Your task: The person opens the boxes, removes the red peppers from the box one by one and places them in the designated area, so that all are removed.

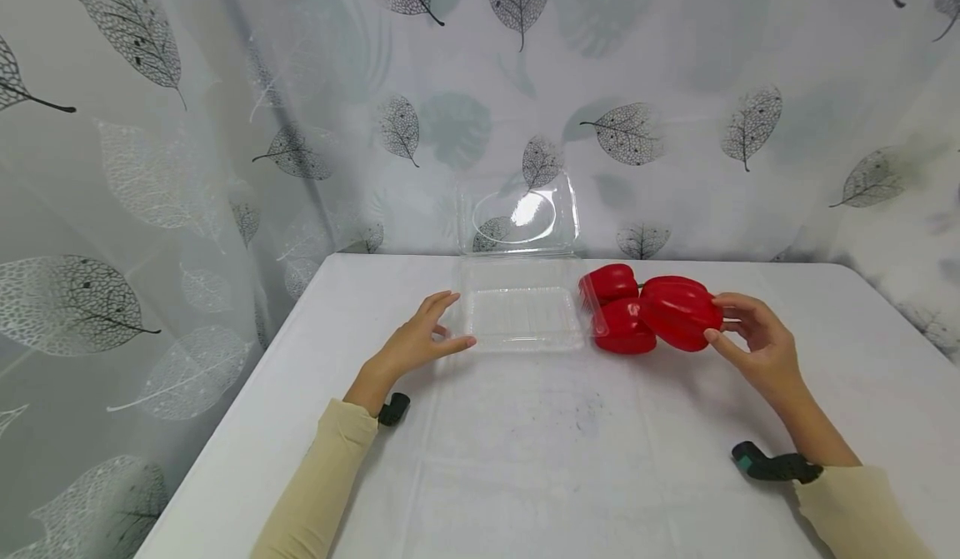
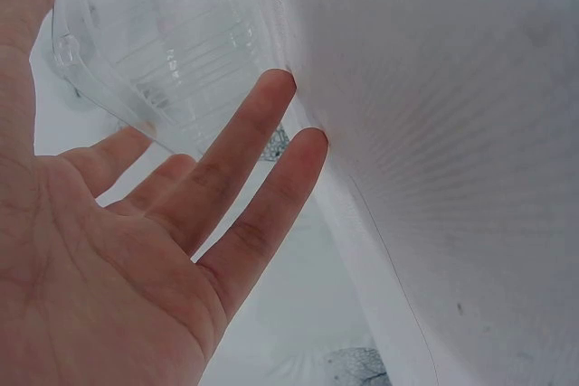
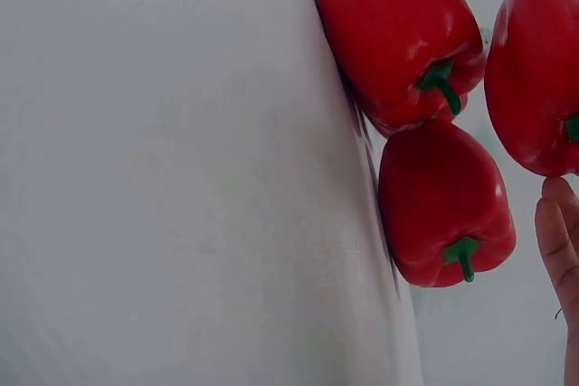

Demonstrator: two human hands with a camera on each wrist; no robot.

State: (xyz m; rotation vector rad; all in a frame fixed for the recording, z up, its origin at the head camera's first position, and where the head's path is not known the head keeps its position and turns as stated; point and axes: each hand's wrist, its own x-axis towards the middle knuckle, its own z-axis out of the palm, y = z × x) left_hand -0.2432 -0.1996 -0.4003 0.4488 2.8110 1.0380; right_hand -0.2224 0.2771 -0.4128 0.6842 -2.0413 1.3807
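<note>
My right hand [image 1: 763, 346] pinches one end of a red bell pepper [image 1: 681, 313] between thumb and fingers, slightly above the table. Two more red bell peppers [image 1: 624, 327] lie just left of it, their green stems [image 3: 463, 258] showing in the right wrist view. A clear plastic clamshell box [image 1: 521, 349] stands with its lid [image 1: 517, 217] raised at the back. At the box's left side is my left hand [image 1: 408, 344], fingers spread and fairly straight, thumb by the near left corner. In the left wrist view its fingertips [image 2: 312, 144] rest against the table.
The white-covered table [image 1: 525, 459] ends right behind the box. A curtain with a leaf print [image 1: 450, 84] hangs at the back and left. Dark bands [image 1: 776, 465] sit on both wrists, and the peppers stand close against the box's right side.
</note>
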